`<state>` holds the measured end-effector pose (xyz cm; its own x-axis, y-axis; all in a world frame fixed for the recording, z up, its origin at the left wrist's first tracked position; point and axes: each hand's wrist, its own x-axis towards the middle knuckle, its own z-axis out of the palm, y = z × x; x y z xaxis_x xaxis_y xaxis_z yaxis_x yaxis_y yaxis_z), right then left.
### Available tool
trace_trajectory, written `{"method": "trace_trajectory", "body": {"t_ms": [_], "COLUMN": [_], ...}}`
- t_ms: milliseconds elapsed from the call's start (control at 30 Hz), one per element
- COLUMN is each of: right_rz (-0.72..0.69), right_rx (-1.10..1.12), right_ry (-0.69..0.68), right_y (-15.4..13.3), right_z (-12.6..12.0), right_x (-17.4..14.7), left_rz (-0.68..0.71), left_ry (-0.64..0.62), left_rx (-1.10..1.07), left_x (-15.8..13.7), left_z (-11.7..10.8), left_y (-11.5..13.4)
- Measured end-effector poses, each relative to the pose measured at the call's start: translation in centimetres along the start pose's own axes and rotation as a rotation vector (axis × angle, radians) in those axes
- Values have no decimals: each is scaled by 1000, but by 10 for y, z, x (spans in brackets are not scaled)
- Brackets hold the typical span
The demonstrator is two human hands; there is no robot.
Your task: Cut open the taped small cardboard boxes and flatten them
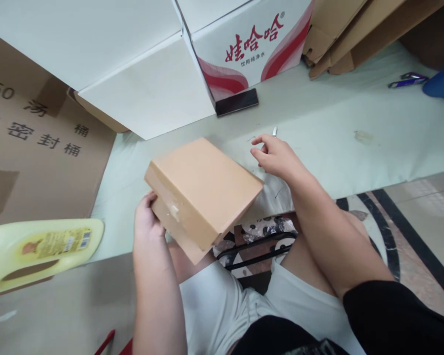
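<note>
My left hand (148, 217) is closed around the left side of a plain brown cardboard box (203, 182). The box is held tilted above the front edge of the table, with a flap hanging down on its near side and a piece of shiny tape on that side. My right hand (276, 155) is to the right of the box, apart from it, with thumb and index finger spread. Behind that hand a thin metal strip (275, 131) sticks out; most of it is hidden, and whether the hand touches it does not show.
White cartons (148, 88) and a red-printed carton (251, 49) line the back, with a black phone-like object (237, 102) in front. A yellow bottle (44, 251) and a big brown carton (40, 128) are at left. Folded cardboard (336, 34) and a purple tool (407, 80) are at right.
</note>
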<state>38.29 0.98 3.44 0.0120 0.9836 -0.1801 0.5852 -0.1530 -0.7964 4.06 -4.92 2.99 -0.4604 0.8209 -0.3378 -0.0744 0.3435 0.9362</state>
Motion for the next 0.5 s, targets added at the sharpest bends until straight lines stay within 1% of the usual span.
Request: {"method": "trace_trajectory", "body": {"t_ms": [100,200,267,300,333,367,433,500], "right_rz": [-2,-52,-90,-107,-118,-123,-132,-177], "right_rx": [52,132,196,219,232,236,206,129], "right_ry": [14,149,239,250,227,175,31,-94], "right_y": [0,2,4,4,5,6,7,9], "right_z": [0,1,2,2,3,4,7,12], "right_x": [1,3,4,4,4,4,3,2], "left_rz": [38,146,205,217,217,213,231,292], "left_ry": [61,126,165,172,162,141,107,104], "left_rx": [-131,-284,-313,-298,-271,-236,-153,-40], "left_x": [1,0,-4,-7,-11,-15,-23,-29], "left_z": [2,7,11,14,17,20,27,34], "left_y": [-8,-14,-21,-25,-30,-34,-41,-45]}}
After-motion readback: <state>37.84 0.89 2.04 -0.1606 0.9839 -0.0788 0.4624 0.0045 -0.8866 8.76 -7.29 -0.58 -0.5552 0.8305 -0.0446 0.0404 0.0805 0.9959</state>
